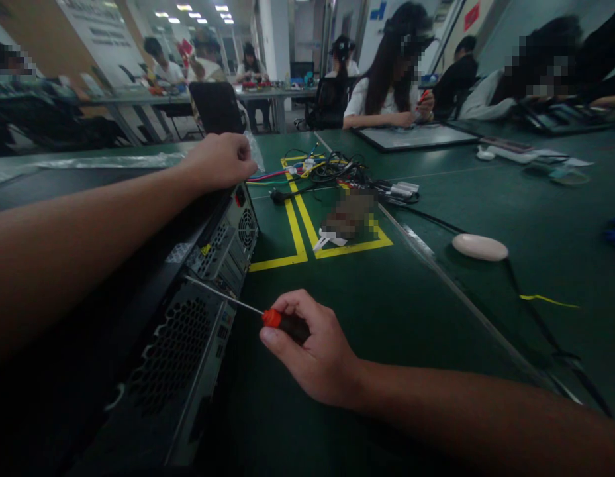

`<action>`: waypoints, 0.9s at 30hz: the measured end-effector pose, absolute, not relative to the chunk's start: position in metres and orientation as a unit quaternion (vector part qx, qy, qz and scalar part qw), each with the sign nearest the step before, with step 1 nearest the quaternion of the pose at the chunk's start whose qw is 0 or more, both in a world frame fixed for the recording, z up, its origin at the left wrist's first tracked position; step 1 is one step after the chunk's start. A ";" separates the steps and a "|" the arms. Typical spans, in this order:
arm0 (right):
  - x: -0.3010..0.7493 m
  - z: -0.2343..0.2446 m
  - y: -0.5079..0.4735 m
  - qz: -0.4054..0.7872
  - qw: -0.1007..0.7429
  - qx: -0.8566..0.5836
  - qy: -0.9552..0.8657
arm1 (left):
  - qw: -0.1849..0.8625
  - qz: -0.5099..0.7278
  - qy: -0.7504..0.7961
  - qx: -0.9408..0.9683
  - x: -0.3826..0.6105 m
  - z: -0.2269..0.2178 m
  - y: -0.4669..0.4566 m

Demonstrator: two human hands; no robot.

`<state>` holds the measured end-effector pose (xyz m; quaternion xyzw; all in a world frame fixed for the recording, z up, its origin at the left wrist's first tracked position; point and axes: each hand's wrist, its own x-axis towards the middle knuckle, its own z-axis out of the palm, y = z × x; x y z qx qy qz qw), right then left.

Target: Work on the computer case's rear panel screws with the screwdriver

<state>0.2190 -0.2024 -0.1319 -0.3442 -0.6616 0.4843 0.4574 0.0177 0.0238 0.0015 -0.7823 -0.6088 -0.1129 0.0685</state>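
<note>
A black desktop computer case lies on its side on the green table, its rear panel with vents and a fan grille facing right. My right hand is closed around the handle of a screwdriver with an orange collar. Its thin shaft points left, with the tip at the case's rear panel. My left hand rests with curled fingers on the far top edge of the case, pressing down on it.
A yellow taped rectangle on the table holds tangled cables and small parts. A white oval object lies to the right. Several people sit at tables beyond, one with a flat panel. A black chair stands behind.
</note>
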 end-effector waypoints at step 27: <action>0.220 -0.131 -0.201 0.465 0.458 -0.351 -0.672 | 0.043 -0.156 -0.610 -0.776 0.013 -0.006 0.034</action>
